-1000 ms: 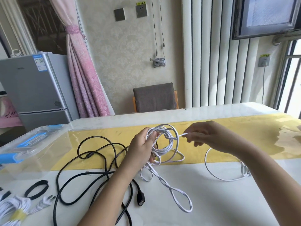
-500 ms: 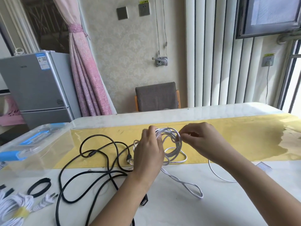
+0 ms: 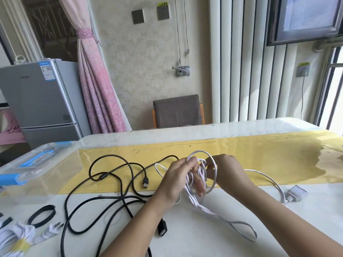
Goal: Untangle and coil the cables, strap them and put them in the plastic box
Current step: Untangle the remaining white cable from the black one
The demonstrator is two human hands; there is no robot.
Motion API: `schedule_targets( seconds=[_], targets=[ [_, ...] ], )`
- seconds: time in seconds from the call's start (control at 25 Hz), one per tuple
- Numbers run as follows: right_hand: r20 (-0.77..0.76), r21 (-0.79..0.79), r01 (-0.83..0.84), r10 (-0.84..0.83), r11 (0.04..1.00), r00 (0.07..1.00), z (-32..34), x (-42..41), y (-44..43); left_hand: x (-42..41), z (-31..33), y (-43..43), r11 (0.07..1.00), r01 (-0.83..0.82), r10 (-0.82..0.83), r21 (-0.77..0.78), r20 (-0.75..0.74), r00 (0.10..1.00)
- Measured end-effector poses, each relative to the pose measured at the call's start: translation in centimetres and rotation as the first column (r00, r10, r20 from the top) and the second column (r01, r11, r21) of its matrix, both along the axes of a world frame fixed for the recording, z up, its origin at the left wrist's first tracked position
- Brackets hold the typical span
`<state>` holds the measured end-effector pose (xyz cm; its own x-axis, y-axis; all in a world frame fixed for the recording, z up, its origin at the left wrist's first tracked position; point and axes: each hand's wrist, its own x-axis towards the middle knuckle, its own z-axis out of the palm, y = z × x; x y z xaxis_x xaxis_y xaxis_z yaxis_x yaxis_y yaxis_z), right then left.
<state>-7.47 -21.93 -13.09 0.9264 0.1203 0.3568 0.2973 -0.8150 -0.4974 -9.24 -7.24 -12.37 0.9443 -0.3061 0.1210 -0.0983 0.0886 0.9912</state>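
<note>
1. White glossy tabletop point(image 3: 204, 242) fills the near field; yellow runner point(image 3: 269, 160) crosses it further back.
2. Nearest, 7 o'clock from the hands: a finished white bundle point(image 3: 16, 240) with a yellow band, a spare black strap ring point(image 3: 42, 215) just beside it.
3. Black cable point(image 3: 104, 203) sprawls loose from 6 to 9 o'clock, its USB plug point(image 3: 145, 182) near the left hand. Its loops lie close and would likely snag a dragged tail.
4. White cable point(image 3: 209, 210) is held above mid-table. A twisted tail trails to 5 o'clock; another run leads to its plug block point(image 3: 296, 192) at 3 o'clock.
5. Left hand point(image 3: 178, 180) clasps the bunched loops, fingers curled through them. Right hand point(image 3: 228, 173) pinches strands at the coil's right edge.
6. Judgement: light, limp, springy; turns will slip apart. Best held where they cross, letting the heavier plug end slide in last.
7. Plastic box point(image 3: 27, 164) sits at 9 o'clock, lid apparently on; it needs opening.
8. Far: fridge point(image 3: 37, 101) at 10 o'clock, chair point(image 3: 177, 111) at 12 o'clock.
</note>
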Motion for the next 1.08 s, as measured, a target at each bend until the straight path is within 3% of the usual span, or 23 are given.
schedule_targets(
  seconds=[0.08,0.16,0.24,0.32,0.44,0.52,0.6,0.72,0.88,1.0,1.08],
  targets=[
    [-0.005,-0.022,-0.035,0.035,0.999,0.999,0.2,-0.2,0.4,-0.4,0.8,0.1,0.989,0.003,-0.026,-0.147,-0.153,0.988],
    [0.048,0.074,-0.057,0.054,0.996,0.997,0.5,-0.4,0.6,-0.1,0.9,0.3,0.972,-0.011,-0.044,-0.233,-0.229,0.972],
    [0.109,0.103,-0.038,0.027,0.994,0.994,0.5,-0.5,0.6,-0.2,1.0,0.3,0.940,-0.023,-0.083,-0.341,-0.292,0.953],
    [0.182,0.036,-0.010,0.003,0.999,0.983,0.3,-0.3,0.4,-0.3,1.0,-0.2,0.921,-0.029,-0.094,-0.389,-0.293,0.951],
    [0.325,-0.043,0.043,-0.026,0.998,0.945,0.6,-0.3,0.0,0.2,0.6,0.1,0.933,-0.122,0.060,-0.339,-0.188,0.980],
    [0.427,-0.111,0.057,-0.004,0.992,0.904,1.1,-0.5,-0.2,1.0,0.3,1.1,0.965,-0.247,0.255,-0.085,0.103,0.961],
    [0.462,-0.192,0.051,0.044,0.980,0.886,1.5,-0.6,-0.4,1.6,0.2,2.5,0.854,-0.492,0.377,0.168,0.450,0.809],
    [0.493,-0.203,0.071,0.039,0.977,0.869,2.5,-0.8,-0.9,1.6,0.7,3.5,0.686,-0.710,0.431,0.158,0.698,0.572],
    [0.499,0.008,0.106,-0.096,0.994,0.861,4.2,-1.6,-1.7,1.5,1.4,3.9,0.526,-0.848,0.459,0.067,0.817,0.350],
    [0.513,0.145,0.155,-0.208,0.977,0.833,5.2,-1.5,-4.6,2.6,2.1,7.9,0.310,-0.951,0.546,-0.017,0.822,0.163],
    [0.442,0.282,0.185,-0.299,0.941,0.846,6.0,-1.3,-6.7,3.3,2.1,9.9,0.228,-0.973,0.574,0.047,0.800,0.173]
  ],
)
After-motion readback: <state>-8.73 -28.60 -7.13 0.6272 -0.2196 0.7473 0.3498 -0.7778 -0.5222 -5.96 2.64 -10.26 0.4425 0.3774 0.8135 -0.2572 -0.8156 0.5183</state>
